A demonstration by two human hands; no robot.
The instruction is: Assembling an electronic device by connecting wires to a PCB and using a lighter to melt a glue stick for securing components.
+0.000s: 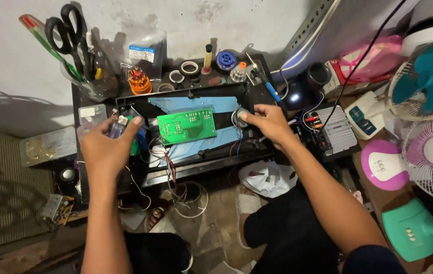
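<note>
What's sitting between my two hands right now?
Between the left hand and right hand, the head view shows a green circuit board lying in the open black case.

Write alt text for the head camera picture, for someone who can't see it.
Seen from above, a person's left hand grips a small part at the left end of an opened black casing, while the right hand touches a round part at its right end. A green circuit board lies between them; fans stand at right.
</note>
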